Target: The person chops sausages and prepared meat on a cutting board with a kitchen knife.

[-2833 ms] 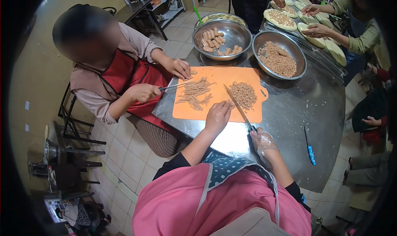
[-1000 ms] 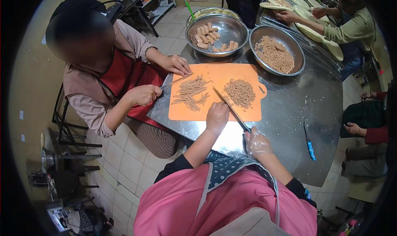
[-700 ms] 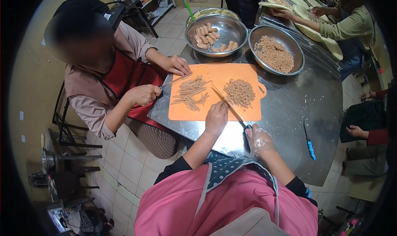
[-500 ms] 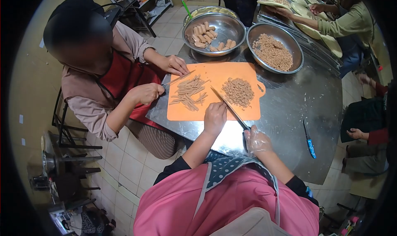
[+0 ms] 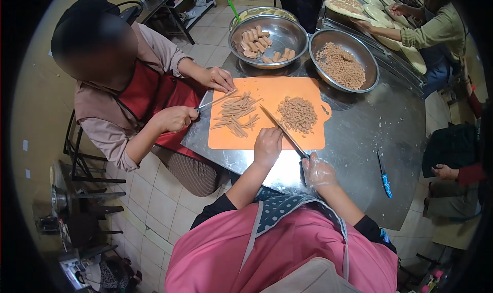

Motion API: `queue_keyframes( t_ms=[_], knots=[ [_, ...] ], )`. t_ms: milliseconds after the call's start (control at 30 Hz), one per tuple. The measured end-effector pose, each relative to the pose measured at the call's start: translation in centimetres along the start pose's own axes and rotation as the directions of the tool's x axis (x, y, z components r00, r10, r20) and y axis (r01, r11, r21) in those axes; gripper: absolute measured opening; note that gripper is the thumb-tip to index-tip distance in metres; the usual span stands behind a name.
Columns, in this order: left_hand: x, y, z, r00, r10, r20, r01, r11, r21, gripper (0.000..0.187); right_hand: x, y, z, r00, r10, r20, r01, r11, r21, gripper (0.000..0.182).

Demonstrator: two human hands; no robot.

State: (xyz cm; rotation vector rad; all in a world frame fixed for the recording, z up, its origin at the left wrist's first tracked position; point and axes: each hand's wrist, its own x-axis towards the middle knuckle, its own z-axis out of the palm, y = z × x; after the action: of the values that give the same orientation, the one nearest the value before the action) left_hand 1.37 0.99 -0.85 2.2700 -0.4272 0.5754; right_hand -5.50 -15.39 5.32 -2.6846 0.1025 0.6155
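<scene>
The right hand (image 5: 319,173), gloved in plastic, grips a long knife (image 5: 284,128) by its handle, the surest hold on a stiff, likely light tool angled over the orange board (image 5: 221,142); the left hand (image 5: 268,145) curls beside the blade. Crumbly-looking chopped pieces (image 5: 298,115) lie right of it. Elbow room opens beyond the board's right edge; a co-worker (image 5: 177,118) crowds its left.

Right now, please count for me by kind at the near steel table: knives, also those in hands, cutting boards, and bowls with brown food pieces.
Knives: 3 (long knife in the right hand, co-worker's knife, blue-handled knife)
Cutting boards: 1 (orange board)
Bowls: 2 (sausage bowl, chopped-food bowl)
Total: 6
</scene>
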Motion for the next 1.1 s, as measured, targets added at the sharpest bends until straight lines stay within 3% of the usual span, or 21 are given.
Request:
queue_keyframes(
  t_ms=[67, 167, 267, 533, 633, 800, 967, 1033, 1100],
  knots=[
    [-0.2, 0.1, 0.0, 1.0, 0.003, -0.005, -0.003, 1.0, 0.009, 0.01, 0.7, -0.2, -0.5, 1.0, -0.031, -0.002, 0.031, 0.992, 0.126, 0.037],
    [-0.1, -0.1, -0.2, 0.999, -0.01, 0.036, 0.009, 0.999, 0.041, 0.009, -1.1, -0.6, -1.2, 0.999, -0.011, 0.053, 0.011, 1.0, -0.003, 0.038],
    [-0.1, -0.1, -0.2, 0.997, -0.024, 0.069, 0.019, 0.998, 0.062, 0.008, -2.2, -0.8, -1.2, 0.995, 0.047, 0.086, -0.047, 0.999, -0.007, 0.039],
    [-0.3, 0.3, -0.2, 1.0, 0.013, -0.014, -0.013, 1.0, 0.023, 0.008, 0.3, -0.7, -1.2, 0.999, -0.012, 0.033, 0.009, 0.994, 0.108, 0.039],
    [-0.5, 0.1, -0.1, 1.0, -0.014, 0.005, 0.014, 0.999, 0.041, 0.008, -1.7, -0.6, -1.1, 0.999, 0.0, 0.049, 0.0, 1.0, 0.002, 0.037],
    [-0.2, 0.4, -0.4, 0.999, -0.022, 0.03, 0.02, 0.998, 0.057, 0.008, -1.2, 0.1, 0.6, 0.999, 0.03, 0.018, -0.03, 1.0, 0.001, 0.036],
    [-0.6, 0.0, -0.1, 1.0, 0.0, -0.019, 0.0, 1.0, 0.014, 0.008, 0.6, -0.4, -0.8, 0.997, 0.022, 0.072, -0.031, 0.991, 0.129, 0.038],
    [-0.6, -0.2, 0.0, 0.999, -0.016, -0.036, 0.016, 1.0, 0.009, 0.008, -1.0, -0.8, -1.4, 0.996, 0.023, 0.082, -0.029, 0.997, 0.065, 0.038],
    [-0.7, -0.2, -0.2, 0.998, -0.05, 0.047, 0.047, 0.996, 0.071, 0.007, -2.1, -0.9, -1.1, 0.994, 0.031, 0.103, -0.032, 0.999, 0.001, 0.038]
  ],
)
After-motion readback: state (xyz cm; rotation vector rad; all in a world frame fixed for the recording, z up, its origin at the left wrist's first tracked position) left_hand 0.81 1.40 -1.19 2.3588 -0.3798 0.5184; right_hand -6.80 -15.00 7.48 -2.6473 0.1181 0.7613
